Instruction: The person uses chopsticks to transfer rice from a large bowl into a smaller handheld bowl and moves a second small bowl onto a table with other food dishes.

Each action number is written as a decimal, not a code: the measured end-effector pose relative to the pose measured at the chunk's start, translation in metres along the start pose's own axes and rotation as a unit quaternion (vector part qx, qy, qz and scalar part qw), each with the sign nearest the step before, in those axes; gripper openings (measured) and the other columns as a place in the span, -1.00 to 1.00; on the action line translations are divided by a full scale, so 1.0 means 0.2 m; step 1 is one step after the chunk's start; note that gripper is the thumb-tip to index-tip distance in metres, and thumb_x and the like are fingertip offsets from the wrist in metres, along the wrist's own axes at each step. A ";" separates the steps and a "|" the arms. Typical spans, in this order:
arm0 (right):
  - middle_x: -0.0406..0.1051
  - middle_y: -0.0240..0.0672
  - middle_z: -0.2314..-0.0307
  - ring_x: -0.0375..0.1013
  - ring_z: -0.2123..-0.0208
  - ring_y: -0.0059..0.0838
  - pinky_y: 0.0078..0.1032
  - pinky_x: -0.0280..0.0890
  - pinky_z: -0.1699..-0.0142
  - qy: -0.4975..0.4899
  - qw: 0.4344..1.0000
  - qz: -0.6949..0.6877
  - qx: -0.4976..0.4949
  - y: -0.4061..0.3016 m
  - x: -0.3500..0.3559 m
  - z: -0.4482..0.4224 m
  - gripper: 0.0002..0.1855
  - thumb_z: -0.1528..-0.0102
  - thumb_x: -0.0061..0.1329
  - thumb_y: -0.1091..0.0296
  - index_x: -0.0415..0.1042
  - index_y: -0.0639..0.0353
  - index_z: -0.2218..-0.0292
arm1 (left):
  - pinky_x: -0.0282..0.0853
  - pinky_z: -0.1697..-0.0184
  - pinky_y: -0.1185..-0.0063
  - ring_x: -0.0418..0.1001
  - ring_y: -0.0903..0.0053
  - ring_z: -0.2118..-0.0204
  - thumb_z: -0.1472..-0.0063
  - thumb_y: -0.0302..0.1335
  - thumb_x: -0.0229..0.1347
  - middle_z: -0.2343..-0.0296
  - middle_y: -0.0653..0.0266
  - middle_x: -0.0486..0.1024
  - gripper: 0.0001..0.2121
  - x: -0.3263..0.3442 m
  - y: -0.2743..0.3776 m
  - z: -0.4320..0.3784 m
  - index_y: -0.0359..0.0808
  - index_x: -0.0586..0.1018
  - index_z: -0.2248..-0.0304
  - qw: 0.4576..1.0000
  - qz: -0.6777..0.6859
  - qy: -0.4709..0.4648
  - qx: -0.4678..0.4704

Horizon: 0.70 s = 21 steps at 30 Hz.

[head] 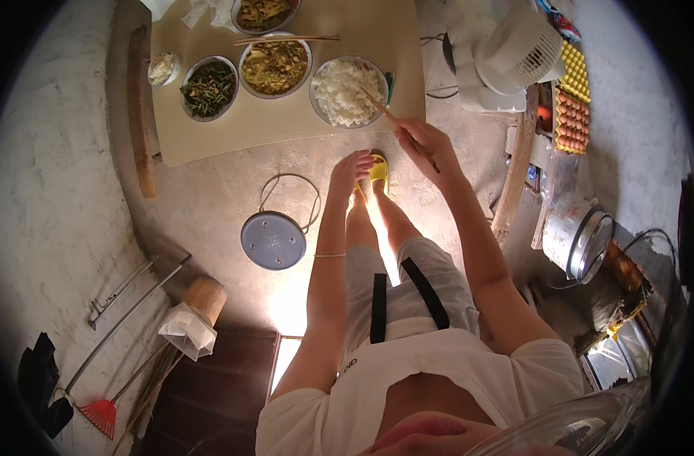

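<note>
My right hand (429,147) grips wooden chopsticks (386,111), whose tips reach into white rice (344,91) heaped in a large bowl (319,114) near the table's front edge. Empty, with its fingers loosely extended, my left hand (354,169) hangs in front of that edge, below the rice bowl in the picture. To the left of the rice stands a bowl of yellowish food in broth (274,65), with another pair of chopsticks (287,39) across its far side. Farther left are a bowl of cooked greens (209,88) and a small bowl of rice (162,68).
Another food bowl (264,12) stands farther back on the table (227,137). A round stool (273,239) is on the floor to my left. Wooden benches (143,114) flank the table. Egg trays (572,122), a white appliance (518,51) and a lidded bucket (575,242) are at right.
</note>
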State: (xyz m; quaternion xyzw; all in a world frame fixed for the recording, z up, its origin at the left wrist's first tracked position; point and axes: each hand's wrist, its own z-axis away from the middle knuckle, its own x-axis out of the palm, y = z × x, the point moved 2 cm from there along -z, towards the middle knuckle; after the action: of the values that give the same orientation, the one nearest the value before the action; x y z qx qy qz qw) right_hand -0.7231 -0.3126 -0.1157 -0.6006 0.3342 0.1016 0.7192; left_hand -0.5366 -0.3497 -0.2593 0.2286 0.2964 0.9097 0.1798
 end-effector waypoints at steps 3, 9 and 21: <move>0.41 -0.24 0.31 0.44 0.37 -0.18 -0.42 0.35 0.31 0.032 0.998 -0.012 -0.060 0.01 0.04 0.03 -0.81 -0.07 -0.03 0.43 0.36 0.13 0.22 | 0.22 -0.04 0.47 0.36 0.41 0.04 -0.31 -0.19 -0.23 0.10 0.08 0.40 -0.54 0.21 0.17 0.10 -0.43 0.32 0.00 0.983 0.181 -0.023 -0.012; 0.34 -0.29 0.27 0.41 0.30 -0.35 -0.58 0.31 0.23 0.068 0.989 -0.074 -0.105 0.06 0.18 0.09 -0.71 0.01 0.00 0.64 0.44 0.21 0.20 | 0.17 -0.08 0.40 0.31 0.30 0.03 -0.33 -0.20 -0.33 0.13 -0.01 0.36 -0.51 0.33 0.17 -0.03 -0.50 0.29 0.02 0.877 0.459 -0.142 -0.010; 0.32 -0.24 0.23 0.32 0.19 -0.17 -0.36 0.27 0.11 0.053 0.988 -0.013 -0.143 0.15 0.22 0.11 -0.68 0.04 0.02 0.46 0.44 0.08 0.18 | 0.12 -0.13 0.38 0.28 0.23 0.02 -0.34 -0.18 -0.45 0.06 -0.08 0.30 -0.47 0.36 0.23 -0.05 -0.54 0.28 0.05 0.876 0.460 -0.144 -0.002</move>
State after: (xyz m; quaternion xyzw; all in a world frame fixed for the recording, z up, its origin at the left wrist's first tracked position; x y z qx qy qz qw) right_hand -0.6984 -0.2955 -0.1637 -0.7058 0.3467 0.1068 0.6085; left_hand -0.6092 -0.3554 -0.2156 0.4672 0.1269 0.8475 -0.2178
